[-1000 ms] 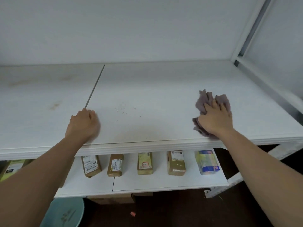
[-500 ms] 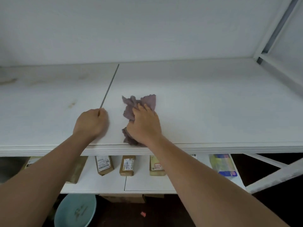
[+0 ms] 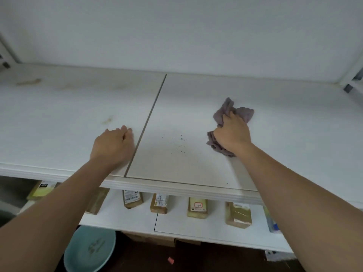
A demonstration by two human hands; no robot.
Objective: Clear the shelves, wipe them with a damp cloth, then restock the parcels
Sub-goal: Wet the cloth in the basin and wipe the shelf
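Observation:
A white upper shelf (image 3: 196,99) stretches across the view with no parcels on it. My right hand (image 3: 232,132) presses a crumpled purple-grey cloth (image 3: 241,112) flat on the shelf's right panel. My left hand (image 3: 113,145) rests on the left panel with its fingers curled, just left of the dark seam (image 3: 149,118) between the panels; it holds nothing. Small dark specks (image 3: 179,143) lie between my hands. Brownish stains (image 3: 29,81) mark the left panel. Several brown parcels (image 3: 158,203) stand in a row on the lower shelf (image 3: 176,226).
A teal basin (image 3: 90,250) sits on the dark floor under the lower shelf at the left. White frame posts (image 3: 351,75) rise at the shelf's right end. A yellow-green parcel (image 3: 42,190) lies at the lower left.
My right hand has swept the cloth from beside the seam back to the right, uncovering the specks. My left hand stays near the seam. The view shifted right.

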